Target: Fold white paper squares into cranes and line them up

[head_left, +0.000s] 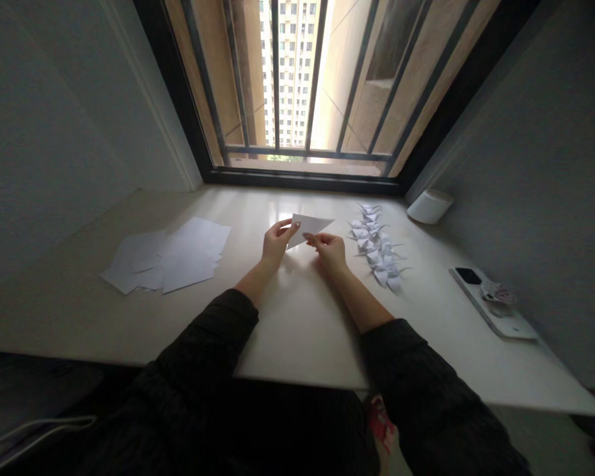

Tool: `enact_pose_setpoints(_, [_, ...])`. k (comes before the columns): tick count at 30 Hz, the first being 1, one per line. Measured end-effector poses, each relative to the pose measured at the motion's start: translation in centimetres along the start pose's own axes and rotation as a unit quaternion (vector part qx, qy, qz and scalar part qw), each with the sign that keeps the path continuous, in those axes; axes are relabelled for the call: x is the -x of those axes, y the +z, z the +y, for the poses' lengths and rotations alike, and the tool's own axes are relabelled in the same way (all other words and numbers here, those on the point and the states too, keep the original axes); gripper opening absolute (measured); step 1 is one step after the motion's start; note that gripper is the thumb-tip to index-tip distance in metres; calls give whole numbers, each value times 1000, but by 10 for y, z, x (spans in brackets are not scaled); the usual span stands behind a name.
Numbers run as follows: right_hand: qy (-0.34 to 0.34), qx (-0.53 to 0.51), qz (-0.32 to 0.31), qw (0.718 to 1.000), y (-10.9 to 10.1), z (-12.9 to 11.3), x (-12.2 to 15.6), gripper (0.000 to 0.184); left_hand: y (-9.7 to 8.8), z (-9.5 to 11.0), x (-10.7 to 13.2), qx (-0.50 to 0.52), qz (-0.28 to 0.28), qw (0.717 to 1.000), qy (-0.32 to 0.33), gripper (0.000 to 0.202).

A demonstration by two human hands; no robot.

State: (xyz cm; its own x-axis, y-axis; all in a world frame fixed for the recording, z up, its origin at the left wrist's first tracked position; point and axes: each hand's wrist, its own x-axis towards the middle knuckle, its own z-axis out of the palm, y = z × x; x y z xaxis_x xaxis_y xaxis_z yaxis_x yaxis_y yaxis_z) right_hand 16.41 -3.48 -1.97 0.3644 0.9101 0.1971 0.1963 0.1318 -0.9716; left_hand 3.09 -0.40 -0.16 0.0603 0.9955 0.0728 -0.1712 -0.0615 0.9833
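A white sheet of paper folded into a triangle (310,226) is held just above the pale table (297,330), in the middle near the window. My left hand (276,242) pinches its left edge with thumb and fingers. My right hand (330,250) pinches its lower edge from the right. Both forearms reach forward in dark sleeves.
A loose stack of white paper sheets (171,256) lies to the left. Several folded white paper cranes (377,248) sit in a row to the right. A small white device (430,206) stands at the far right corner, and a phone (493,301) lies by the right wall. A barred window (302,92) is ahead.
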Motion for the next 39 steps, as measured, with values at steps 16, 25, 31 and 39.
enact_pose_setpoints(16, [67,-125,50,989,-11,-9,-7,35,-7,1,1,-124,-119,985,-29,43])
enact_pose_setpoints(25, [47,-163,181,969,-39,4,-27,34,-20,-1,-6,-138,-79,987,-13,36])
enact_pose_setpoints(31, [13,-138,145,980,-29,8,-28,44,-19,-5,-10,-138,-91,986,1,33])
enact_pose_setpoints(39, [16,-47,11,999,-23,5,-15,41,-23,-6,-10,-319,-7,944,83,29])
